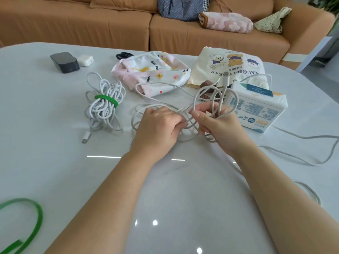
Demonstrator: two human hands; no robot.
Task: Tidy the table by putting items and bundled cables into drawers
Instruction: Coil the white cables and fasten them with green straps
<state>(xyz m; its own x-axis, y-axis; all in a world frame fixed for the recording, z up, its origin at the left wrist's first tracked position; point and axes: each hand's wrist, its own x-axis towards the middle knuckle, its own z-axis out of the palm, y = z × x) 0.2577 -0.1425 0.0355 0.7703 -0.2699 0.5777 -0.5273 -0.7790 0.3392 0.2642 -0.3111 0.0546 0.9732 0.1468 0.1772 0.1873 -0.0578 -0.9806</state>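
A long loose white cable [207, 96] lies in loops at the middle of the grey table [45, 162]. My left hand [157, 127] and my right hand [218, 121] both grip its loops, close together. Its tail runs off to the right across the table. To the left lies a white cable bundle [104, 107], tied with a green strap [106, 100]. A loose green strap [27, 222] lies at the near left corner.
A dark box [65, 61] and a white earbud case [85, 60] sit far left. A pink pouch [152, 72], a cream bear-print bag [227, 65] and a tissue pack [256, 107] lie behind the hands. A black cable [123, 55] and a brown sofa [110, 26] are beyond.
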